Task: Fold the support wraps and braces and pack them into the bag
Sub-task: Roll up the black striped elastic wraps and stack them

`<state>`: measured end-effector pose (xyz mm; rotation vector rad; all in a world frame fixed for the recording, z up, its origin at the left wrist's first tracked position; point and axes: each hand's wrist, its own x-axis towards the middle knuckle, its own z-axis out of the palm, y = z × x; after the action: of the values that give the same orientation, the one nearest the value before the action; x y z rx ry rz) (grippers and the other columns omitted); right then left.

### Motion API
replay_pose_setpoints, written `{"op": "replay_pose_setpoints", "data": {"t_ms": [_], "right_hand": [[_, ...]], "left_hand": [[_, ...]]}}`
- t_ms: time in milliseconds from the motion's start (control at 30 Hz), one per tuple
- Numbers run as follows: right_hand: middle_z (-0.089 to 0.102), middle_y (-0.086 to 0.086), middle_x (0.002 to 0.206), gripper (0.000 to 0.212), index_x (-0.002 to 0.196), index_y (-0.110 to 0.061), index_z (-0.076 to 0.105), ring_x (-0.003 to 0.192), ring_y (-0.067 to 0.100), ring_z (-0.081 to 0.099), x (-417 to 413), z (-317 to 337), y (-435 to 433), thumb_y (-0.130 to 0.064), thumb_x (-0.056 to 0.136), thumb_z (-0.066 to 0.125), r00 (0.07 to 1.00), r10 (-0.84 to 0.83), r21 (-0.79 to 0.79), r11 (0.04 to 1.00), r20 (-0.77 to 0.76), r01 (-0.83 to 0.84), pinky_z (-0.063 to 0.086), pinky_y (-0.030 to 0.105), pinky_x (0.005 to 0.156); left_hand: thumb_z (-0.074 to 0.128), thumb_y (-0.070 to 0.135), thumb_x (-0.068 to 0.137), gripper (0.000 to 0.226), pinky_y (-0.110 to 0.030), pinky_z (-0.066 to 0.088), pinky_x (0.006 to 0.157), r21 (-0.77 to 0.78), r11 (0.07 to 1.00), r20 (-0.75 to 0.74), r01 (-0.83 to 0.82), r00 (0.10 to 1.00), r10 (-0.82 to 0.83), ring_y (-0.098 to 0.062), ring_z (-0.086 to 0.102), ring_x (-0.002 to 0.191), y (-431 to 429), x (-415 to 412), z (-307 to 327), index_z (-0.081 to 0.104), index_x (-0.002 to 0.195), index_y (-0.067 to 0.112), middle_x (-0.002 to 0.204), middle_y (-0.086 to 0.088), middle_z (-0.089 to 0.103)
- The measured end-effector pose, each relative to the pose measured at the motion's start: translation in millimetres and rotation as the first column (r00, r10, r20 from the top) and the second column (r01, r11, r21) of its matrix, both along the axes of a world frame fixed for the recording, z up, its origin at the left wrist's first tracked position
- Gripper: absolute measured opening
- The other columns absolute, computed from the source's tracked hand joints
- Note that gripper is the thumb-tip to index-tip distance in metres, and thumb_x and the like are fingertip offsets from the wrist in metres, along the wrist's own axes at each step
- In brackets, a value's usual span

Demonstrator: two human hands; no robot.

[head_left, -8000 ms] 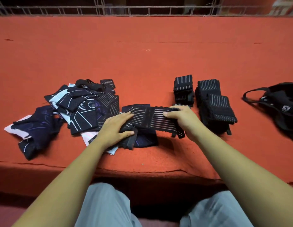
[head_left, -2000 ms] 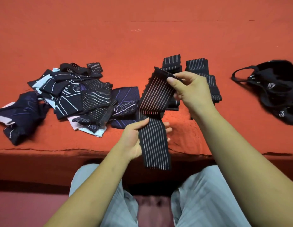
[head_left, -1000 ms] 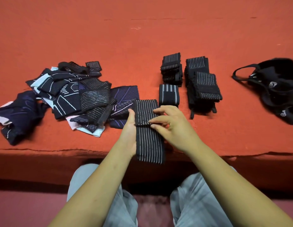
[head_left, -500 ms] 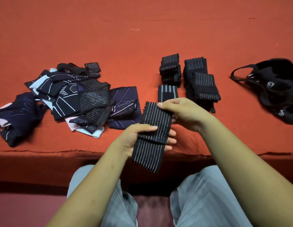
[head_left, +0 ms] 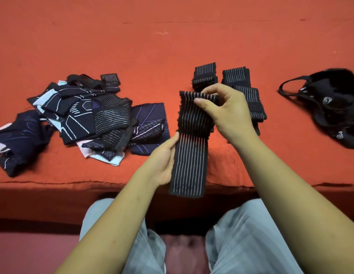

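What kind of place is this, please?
Probably a sorting or packing bench, though I cannot be sure: a wide table covered in orange cloth, stacks of folded wraps on it, and a black bag lying at its right.

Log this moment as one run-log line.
phase: folding | wrap: held up | left hand: grips middle | right hand: pinches top | pile: unfolded | bag: far right

The scene is lit dimly and softly from above. A dark shadow is cast below the grip, under the table edge. The wrap is rendered sharply; far right of the grip, the bag is blurred.
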<state>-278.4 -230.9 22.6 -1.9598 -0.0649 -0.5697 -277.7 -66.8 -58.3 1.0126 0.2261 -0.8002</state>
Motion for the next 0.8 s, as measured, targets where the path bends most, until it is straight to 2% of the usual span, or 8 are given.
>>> {"op": "replay_pose_setpoints", "data": {"t_ms": [100,200,333,467,567,667,733,800], "right_hand": [[0.067,0.003,0.079,0.009,0.086,-0.015,0.07,0.069,0.021,0.057,-5,-11,4,-0.019,0.084,0.077,0.998,0.064,-0.02,0.998,-0.012,-0.064,0.047,0.032,0.064],[0.066,-0.003,0.089,0.012,0.089,-0.022,0.07,0.079,0.016,0.06,-14,-32,5,-0.017,0.081,0.078,0.994,0.111,-0.084,0.99,-0.014,-0.112,0.047,0.032,0.072],[0.059,0.0,0.112,0.024,0.094,-0.028,0.074,0.093,-0.004,0.056,-29,-61,10,-0.009,0.079,0.077,0.987,0.146,-0.122,0.981,-0.062,-0.152,0.039,0.01,0.08],[0.048,0.0,0.134,0.033,0.099,-0.033,0.075,0.115,-0.008,0.05,-46,-86,15,-0.007,0.079,0.075,0.978,0.142,-0.128,0.978,-0.151,-0.162,0.036,0.016,0.103],[0.054,-0.003,0.131,0.038,0.1,-0.039,0.073,0.122,-0.005,0.049,-53,-93,18,-0.006,0.082,0.071,0.969,0.152,-0.021,0.987,-0.194,-0.159,0.041,0.023,0.102],[0.066,-0.004,0.111,0.037,0.1,-0.031,0.074,0.105,0.008,0.062,-54,-96,19,0.001,0.082,0.068,0.962,0.183,0.028,0.983,-0.202,-0.181,0.047,0.025,0.09],[0.067,-0.004,0.103,0.034,0.1,-0.026,0.072,0.091,0.007,0.065,-55,-94,19,0.003,0.082,0.066,0.958,0.191,0.056,0.981,-0.213,-0.184,0.049,0.021,0.084],[0.064,-0.004,0.086,0.021,0.093,-0.018,0.067,0.069,0.004,0.061,-56,-92,22,0.002,0.088,0.063,0.94,0.237,0.273,0.947,-0.246,-0.167,0.053,0.022,0.069]], "left_hand": [[0.037,0.043,0.105,0.055,-0.045,0.053,0.085,-0.023,0.991,-0.037,-0.129,0.991,0.129,-0.032,0.073,0.09,-2,9,5,0.067,0.113,-0.002,0.104,-0.021,0.072],[0.033,0.037,0.108,0.05,-0.045,0.053,0.076,-0.094,0.962,-0.083,-0.258,0.965,0.25,-0.033,0.075,0.08,-1,16,10,0.065,0.112,-0.001,0.094,-0.022,0.074],[0.03,0.034,0.109,0.052,-0.049,0.054,0.085,-0.091,0.929,-0.107,-0.359,0.931,0.349,-0.038,0.067,0.103,2,22,14,0.056,0.13,-0.005,0.116,-0.027,0.067],[0.027,0.026,0.109,0.045,-0.05,0.05,0.067,-0.05,0.906,-0.1,-0.419,0.905,0.413,-0.036,0.066,0.089,2,24,14,0.061,0.112,-0.004,0.111,-0.024,0.067],[0.03,0.042,0.108,0.057,-0.056,0.049,0.075,-0.107,0.894,-0.166,-0.434,0.895,0.415,-0.042,0.064,0.101,3,21,9,0.057,0.124,-0.005,0.126,-0.031,0.06],[0.044,0.056,0.1,0.067,-0.052,0.058,0.074,-0.153,0.912,-0.151,-0.38,0.921,0.358,-0.042,0.069,0.102,3,20,5,0.061,0.123,-0.005,0.118,-0.03,0.066],[0.052,0.036,0.101,0.045,-0.048,0.062,0.071,-0.106,0.934,-0.057,-0.34,0.94,0.336,-0.035,0.073,0.087,0,19,7,0.064,0.116,-0.004,0.108,-0.023,0.071],[0.053,0.017,0.099,0.035,-0.05,0.057,0.088,-0.079,0.945,0.014,-0.319,0.947,0.321,-0.035,0.069,0.093,-4,18,8,0.06,0.125,-0.005,0.118,-0.025,0.067]]}}
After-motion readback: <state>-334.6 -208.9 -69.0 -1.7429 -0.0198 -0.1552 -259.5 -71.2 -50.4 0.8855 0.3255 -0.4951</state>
